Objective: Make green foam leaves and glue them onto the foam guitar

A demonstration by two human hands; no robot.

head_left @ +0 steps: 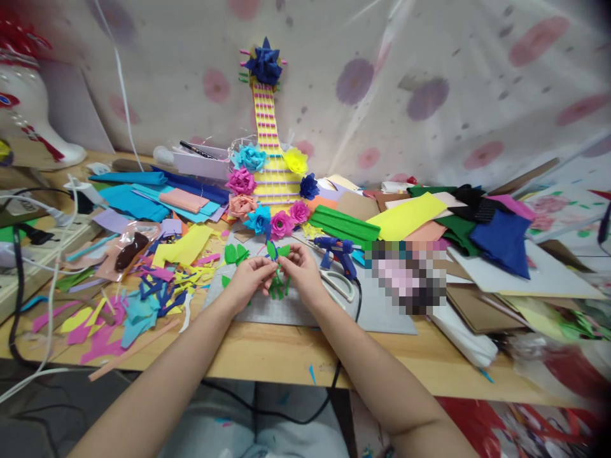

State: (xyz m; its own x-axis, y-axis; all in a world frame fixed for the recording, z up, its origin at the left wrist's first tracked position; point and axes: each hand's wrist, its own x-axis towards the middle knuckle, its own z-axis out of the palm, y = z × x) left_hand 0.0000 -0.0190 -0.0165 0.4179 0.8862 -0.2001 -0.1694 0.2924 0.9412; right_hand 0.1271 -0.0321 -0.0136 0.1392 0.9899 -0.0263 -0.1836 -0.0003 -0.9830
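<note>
Close together over the grey board (382,318), my left hand (248,280) and my right hand (303,273) pinch a small piece with green paper leaves (272,249). Fingertips of both hands nearly meet, and they hide part of the piece. Below them lie green strips or stems (277,291). More green paper leaves (235,254) rest left of my left hand. To the right of my right hand are a blue glue gun (340,251) and scissors with pale handles (340,287). Behind stands a yellow paper guitar (270,172) edged with paper flowers.
Colourful paper scraps (143,305) cover the left of the wooden table (286,350). Folded crepe paper (410,216) is heaped at the right, near a blurred-out patch. A power strip (42,261) with cords sits far left. The gun's black cord (359,302) hangs over the front edge.
</note>
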